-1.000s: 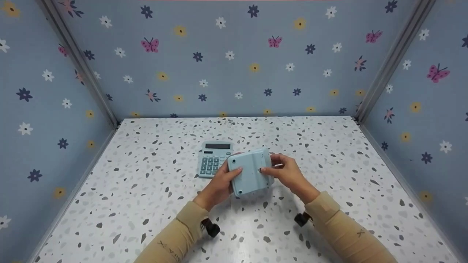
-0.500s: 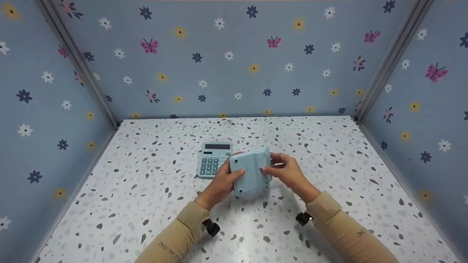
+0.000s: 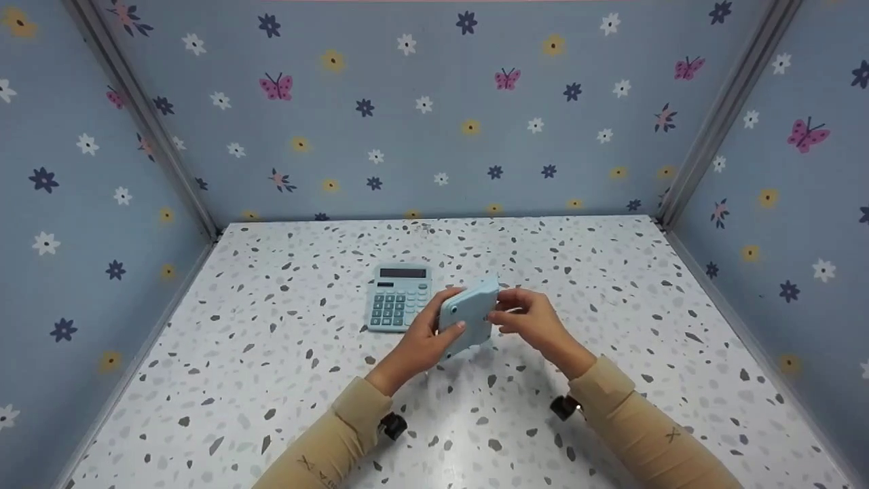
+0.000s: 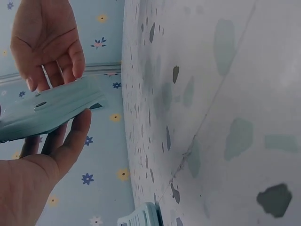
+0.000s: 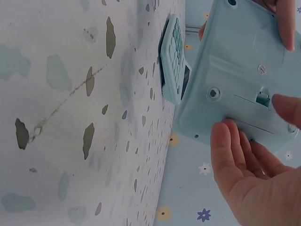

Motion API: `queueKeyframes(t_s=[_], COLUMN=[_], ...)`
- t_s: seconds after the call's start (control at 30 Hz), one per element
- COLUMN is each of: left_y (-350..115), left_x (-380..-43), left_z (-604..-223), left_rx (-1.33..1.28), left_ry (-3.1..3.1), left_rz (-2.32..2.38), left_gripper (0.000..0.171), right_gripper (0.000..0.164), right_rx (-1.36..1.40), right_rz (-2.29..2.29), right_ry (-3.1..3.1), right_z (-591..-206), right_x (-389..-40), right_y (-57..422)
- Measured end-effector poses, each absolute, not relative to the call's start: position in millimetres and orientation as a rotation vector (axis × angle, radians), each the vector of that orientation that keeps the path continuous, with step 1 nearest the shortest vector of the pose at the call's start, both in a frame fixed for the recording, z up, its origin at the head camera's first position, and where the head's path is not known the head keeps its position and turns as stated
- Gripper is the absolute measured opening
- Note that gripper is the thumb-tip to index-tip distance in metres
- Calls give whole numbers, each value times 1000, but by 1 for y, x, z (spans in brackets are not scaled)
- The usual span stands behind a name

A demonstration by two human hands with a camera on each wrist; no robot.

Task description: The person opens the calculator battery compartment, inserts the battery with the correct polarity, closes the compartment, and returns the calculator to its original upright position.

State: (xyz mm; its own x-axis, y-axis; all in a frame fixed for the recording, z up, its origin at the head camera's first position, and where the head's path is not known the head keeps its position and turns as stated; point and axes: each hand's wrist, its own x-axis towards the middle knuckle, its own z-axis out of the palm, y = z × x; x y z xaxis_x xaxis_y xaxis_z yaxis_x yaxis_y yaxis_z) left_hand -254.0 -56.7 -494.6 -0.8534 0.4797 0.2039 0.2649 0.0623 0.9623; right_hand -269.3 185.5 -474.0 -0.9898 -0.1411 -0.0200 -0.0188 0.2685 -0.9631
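Note:
A light-blue calculator (image 3: 473, 314) is held up over the table, its back towards me and steeply tilted. My left hand (image 3: 426, 339) grips its left side, thumb on the back and fingers behind. At the opposite side, my right hand (image 3: 540, 329) holds the edge between thumb and fingers. In the right wrist view, the right thumb is right at the latch notch (image 5: 263, 99) of the battery cover (image 5: 244, 115), and the fingertips lie at the lower edge. Keys and screen of this calculator are hidden. A second light-blue calculator (image 3: 388, 309) lies face up just left of the hands.
The white speckled table (image 3: 271, 380) has grey and pale-green flecks. Blue walls (image 3: 434, 109) printed with flowers and butterflies close it in at the back and both sides, with metal strips (image 3: 733, 112) at the corners. Tan sleeves (image 3: 326, 435) cover both forearms.
The left hand has shifted right and turned the held calculator, so its back now shows narrower and more edge-on. The right hand has hardly moved. The calculator on the table has stayed put.

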Motion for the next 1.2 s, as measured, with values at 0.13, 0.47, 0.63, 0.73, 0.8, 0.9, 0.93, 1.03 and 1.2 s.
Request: queueKeyframes(t_s=[0.13, 0.47, 0.63, 0.73, 0.8, 0.9, 0.93, 1.03, 1.2], left_y=[-56, -54, -56, -56, -55, -54, -54, -55, -56], left_x=[-252, -248, -246, -247, -248, -251, -251, -252, -251], left_z=[-495, -497, -502, -504, -506, -509, -510, -512, -511], left_rx=[855, 1206, 1404, 1541, 1634, 1744, 1770, 1799, 1766], left_ry=[2243, 2709, 2912, 3011, 3071, 3136, 3146, 3157, 3139], left_rz=[1824, 1347, 1000, 820, 718, 606, 584, 531, 498], left_gripper=[56, 53, 53, 54, 57, 60, 60, 61, 69], right_gripper=[54, 48, 50, 49, 47, 45, 45, 44, 40], right_rx=[-195, -79, -15, 14, 29, 42, 48, 67, 76], right_rz=[-1898, -2016, -2074, -2099, -2107, -2106, -2104, -2087, -2079], right_ry=[2280, 2098, 2008, 1989, 1999, 2017, 2024, 2044, 2078], right_z=[-472, -467, -468, -470, -471, -473, -474, -475, -476], right_x=[-270, -270, -270, -270, -270, -271, -271, -271, -273], right_y=[188, 190, 190, 191, 191, 190, 190, 189, 189])
